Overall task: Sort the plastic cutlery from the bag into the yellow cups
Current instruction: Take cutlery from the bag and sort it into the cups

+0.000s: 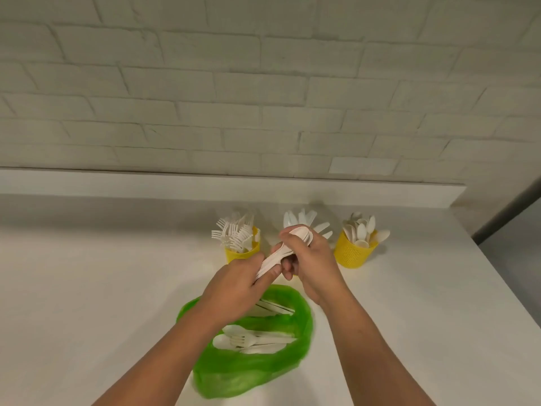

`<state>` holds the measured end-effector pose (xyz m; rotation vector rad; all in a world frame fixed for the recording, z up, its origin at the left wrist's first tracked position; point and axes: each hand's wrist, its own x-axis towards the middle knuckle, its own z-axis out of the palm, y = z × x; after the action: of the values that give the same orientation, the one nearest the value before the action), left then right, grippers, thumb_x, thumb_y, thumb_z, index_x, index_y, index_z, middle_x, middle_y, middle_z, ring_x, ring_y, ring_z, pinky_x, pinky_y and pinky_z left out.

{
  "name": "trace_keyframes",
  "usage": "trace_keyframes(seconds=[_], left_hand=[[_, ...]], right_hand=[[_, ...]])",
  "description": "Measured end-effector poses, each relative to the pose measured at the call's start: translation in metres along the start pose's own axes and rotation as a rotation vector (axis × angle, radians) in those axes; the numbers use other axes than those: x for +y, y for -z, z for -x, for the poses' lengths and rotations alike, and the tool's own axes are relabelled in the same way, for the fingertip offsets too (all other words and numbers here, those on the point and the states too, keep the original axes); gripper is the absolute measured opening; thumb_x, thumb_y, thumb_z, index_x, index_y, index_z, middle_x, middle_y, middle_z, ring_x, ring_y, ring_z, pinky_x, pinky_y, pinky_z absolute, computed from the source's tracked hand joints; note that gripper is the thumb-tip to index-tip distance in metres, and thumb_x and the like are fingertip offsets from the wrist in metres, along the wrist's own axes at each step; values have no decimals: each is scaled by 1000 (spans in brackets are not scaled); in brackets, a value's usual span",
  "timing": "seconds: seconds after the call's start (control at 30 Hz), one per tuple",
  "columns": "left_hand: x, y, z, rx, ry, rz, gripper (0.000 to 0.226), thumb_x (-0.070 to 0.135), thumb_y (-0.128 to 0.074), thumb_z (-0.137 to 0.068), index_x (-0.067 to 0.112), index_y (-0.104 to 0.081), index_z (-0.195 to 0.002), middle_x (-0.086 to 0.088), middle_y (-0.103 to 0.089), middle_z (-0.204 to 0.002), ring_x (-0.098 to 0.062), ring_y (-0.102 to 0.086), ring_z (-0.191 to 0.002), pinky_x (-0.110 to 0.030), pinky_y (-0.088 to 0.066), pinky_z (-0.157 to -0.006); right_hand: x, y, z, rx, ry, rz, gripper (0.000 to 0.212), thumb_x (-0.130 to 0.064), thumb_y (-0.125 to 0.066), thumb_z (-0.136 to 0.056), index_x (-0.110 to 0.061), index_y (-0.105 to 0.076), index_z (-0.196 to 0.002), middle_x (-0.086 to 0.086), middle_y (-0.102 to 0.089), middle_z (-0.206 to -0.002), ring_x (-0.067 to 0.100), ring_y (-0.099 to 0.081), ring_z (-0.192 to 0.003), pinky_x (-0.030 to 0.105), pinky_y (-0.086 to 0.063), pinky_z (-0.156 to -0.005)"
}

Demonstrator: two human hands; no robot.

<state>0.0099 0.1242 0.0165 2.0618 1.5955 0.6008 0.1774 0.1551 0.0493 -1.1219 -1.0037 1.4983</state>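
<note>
A bundle of white plastic spoons [303,235] is held in the air between both hands, above the bag. My left hand [238,288] pinches the handle ends, and my right hand [311,259] curls round the bowl ends. Below them lies the open green plastic bag [248,373] with loose white cutlery [251,341] inside. Three yellow cups stand behind: a left cup [241,252] full of forks, a right cup [352,253] full of spoons, and a middle cup hidden behind my hands, with knives [301,218] sticking up from it.
The white counter [87,288] meets a white brick wall [263,83] behind the cups, with a low ledge [205,184] along it. The counter's right edge [509,288] runs diagonally beside a darker floor area.
</note>
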Motion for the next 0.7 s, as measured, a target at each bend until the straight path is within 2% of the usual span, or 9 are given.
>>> trace_keyframes(seconds=[0.1, 0.13, 0.27, 0.33, 0.4, 0.53, 0.63, 0.7], left_hand=[[15, -7, -4, 43, -32, 85, 41, 72, -35, -96, 35, -48, -88, 5, -56, -67, -10, -54, -60, -32, -41, -53], [22, -10, -5, 47, -50, 142, 35, 68, -35, -97, 37, -44, -84, 5, -53, -64, -11, -51, -58, -31, -38, -53], [49, -23, -20, 23, -108, 247, 23, 57, -34, -103, 46, -44, -86, 5, -49, -63, -10, -47, -57, -33, -36, -55], [64, -31, -32, -4, -114, 284, 21, 54, -36, -105, 41, -50, -96, -1, -55, -67, -11, -49, -58, -35, -39, -56], [79, -39, -44, -24, -101, 340, 22, 51, -37, -106, 36, -52, -106, 0, -64, -76, -13, -55, -60, -37, -45, -60], [103, -56, -67, 15, -26, 455, 27, 55, -37, -105, 41, -49, -124, 8, -69, -91, -16, -66, -63, -32, -55, -67], [111, -74, -84, 48, -18, 362, 29, 51, -45, -103, 39, -46, -130, 11, -66, -97, -8, -65, -67, -32, -54, -74], [114, -88, -96, 61, -38, 252, 37, 43, -54, -101, 35, -46, -136, 11, -64, -98, -3, -59, -65, -31, -48, -72]], right_hand=[[-10, 24, 0, -32, -32, 64, 16, -14, -60, -100, 0, -59, -106, 27, -74, -94, 36, -70, -72, 39, -55, -60], [-14, 32, 0, -55, -25, 84, 17, -16, -59, -102, -1, -58, -108, 29, -73, -98, 39, -72, -79, 40, -57, -63], [-35, 67, 0, -124, 71, 166, 14, -15, -55, -105, -1, -55, -106, 30, -73, -97, 40, -69, -75, 34, -53, -56], [-48, 85, 2, -99, 139, 208, 11, -13, -55, -105, -2, -55, -103, 25, -74, -90, 40, -70, -77, 36, -54, -57], [-63, 103, 4, -28, 215, 229, 8, -8, -53, -105, -1, -54, -102, 15, -75, -82, 34, -73, -77, 36, -57, -58], [-95, 154, 6, 203, 342, 253, 7, -9, -55, -104, -8, -58, -97, 18, -75, -82, 36, -75, -80, 38, -59, -59], [-100, 195, -2, 368, 430, 371, 8, -16, -57, -103, -12, -60, -96, 19, -75, -86, 40, -72, -74, 46, -61, -65], [-96, 215, -11, 418, 457, 451, 10, -20, -57, -102, -17, -62, -94, 13, -75, -84, 34, -72, -66, 48, -61, -67]])
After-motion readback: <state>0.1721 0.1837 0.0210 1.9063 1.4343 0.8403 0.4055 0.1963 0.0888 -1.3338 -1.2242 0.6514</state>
